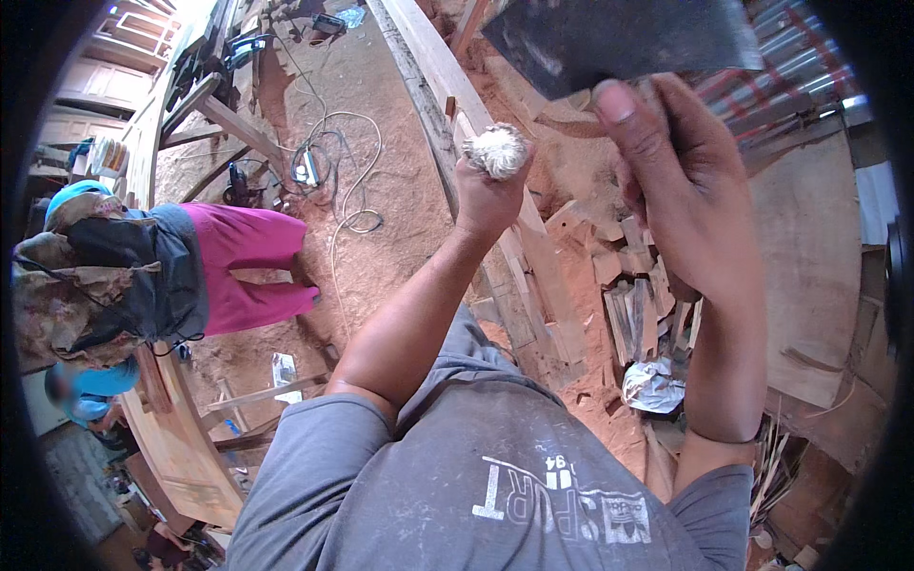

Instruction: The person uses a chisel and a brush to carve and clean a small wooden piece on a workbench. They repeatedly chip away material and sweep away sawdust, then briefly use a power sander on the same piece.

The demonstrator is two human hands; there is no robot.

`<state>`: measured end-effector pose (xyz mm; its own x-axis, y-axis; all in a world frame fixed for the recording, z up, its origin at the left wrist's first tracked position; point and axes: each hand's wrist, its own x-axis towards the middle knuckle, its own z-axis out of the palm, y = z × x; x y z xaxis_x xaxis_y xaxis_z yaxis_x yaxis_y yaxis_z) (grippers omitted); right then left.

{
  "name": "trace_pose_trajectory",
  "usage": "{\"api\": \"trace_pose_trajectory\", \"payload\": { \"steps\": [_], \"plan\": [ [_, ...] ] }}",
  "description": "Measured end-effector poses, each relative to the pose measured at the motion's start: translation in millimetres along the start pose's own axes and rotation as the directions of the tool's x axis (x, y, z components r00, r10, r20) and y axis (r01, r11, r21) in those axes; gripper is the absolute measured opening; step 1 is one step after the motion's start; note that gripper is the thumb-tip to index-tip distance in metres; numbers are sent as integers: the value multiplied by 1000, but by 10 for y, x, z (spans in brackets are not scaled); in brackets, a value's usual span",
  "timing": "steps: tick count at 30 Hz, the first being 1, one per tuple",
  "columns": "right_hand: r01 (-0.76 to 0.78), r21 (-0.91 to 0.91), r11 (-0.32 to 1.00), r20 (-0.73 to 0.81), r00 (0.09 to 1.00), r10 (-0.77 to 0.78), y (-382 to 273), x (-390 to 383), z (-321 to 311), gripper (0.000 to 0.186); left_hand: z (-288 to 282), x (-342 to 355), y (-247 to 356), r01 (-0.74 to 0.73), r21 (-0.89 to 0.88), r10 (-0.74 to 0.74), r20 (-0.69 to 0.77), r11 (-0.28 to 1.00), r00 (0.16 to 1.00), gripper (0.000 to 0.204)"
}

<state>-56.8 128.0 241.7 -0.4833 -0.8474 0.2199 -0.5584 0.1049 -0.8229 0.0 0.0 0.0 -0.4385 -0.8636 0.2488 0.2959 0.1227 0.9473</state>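
My left hand point(490, 202) is closed in a fist around a white, fluffy bundle of fibres point(498, 152), whose rounded top sticks out above the fingers. Farther right and higher, my right hand point(681, 176) pinches the lower edge of a thin, dark grey sheet point(624, 43) between thumb and fingers. That sheet looks flat and stiff; its material I cannot make out, and its top is cut off by the frame. Below my left hand runs a long wooden beam point(547, 276), apart from the sheet.
Wood offcuts point(633, 305) and a crumpled white wrapper point(653, 385) lie below my right arm. A plywood board point(809, 266) leans at the right. Another person in pink trousers point(248, 257) stands left, near a cable point(367, 143) on the dusty floor and a wooden panel point(181, 447).
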Motion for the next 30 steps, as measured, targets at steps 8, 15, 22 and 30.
{"api": "trace_pose_trajectory", "payload": {
  "steps": [8, 15, 22, 30],
  "plan": [
    [48, -590, 806, 238, 964, 117, 584, -105, 312, 52, 29, -75, 11, -304, 43, 301, 64, 952, 952, 17],
    [-168, -402, 900, 57, 976, 208, 519, -162, 36, 63, -158, 93, 74, 341, -477, -290, 179, 810, 940, 9],
    [-130, -181, 975, 12, 991, 134, 174, -178, -41, 49, 5, -312, 60, -34, 59, 31, 41, 998, 999, 8],
    [-4, -525, 851, 237, 960, 151, 571, -237, 141, 49, 102, -345, 264, -343, 70, 337, 89, 937, 937, 18]
  ]
}}
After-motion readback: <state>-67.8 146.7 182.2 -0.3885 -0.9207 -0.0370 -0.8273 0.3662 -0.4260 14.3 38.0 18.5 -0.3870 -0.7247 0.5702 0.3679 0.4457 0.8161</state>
